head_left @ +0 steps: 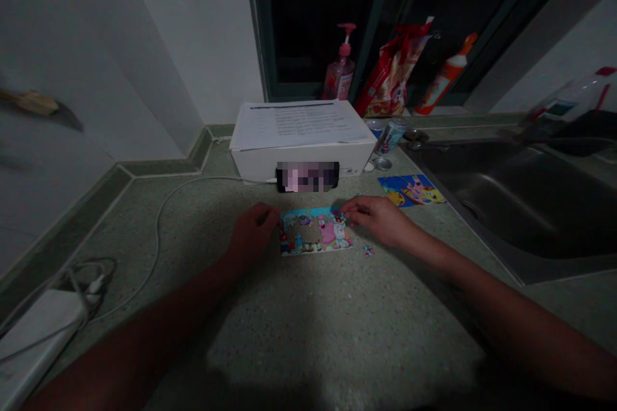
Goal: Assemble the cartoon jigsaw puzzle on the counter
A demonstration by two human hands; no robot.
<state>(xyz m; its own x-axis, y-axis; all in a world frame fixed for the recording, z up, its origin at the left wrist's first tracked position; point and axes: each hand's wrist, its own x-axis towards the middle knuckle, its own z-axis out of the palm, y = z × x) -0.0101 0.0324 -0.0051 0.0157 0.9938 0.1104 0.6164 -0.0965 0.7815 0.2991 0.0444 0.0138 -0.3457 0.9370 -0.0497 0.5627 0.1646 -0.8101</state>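
Two hands flank the jigsaw puzzle (pixel 324 232), which lies on the counter (pixel 308 308), with the white box (pixel 260 164) beyond it. The left hand (pixel 251 231) curls at the puzzle's left edge; the right hand (pixel 385 219) reaches its upper right corner. I cannot tell whether either is clamped on anything. A loose piece (pixel 369 250) lies just right of the puzzle. Working well here probably means a light steadying touch on the left, pressing straight down on the right.
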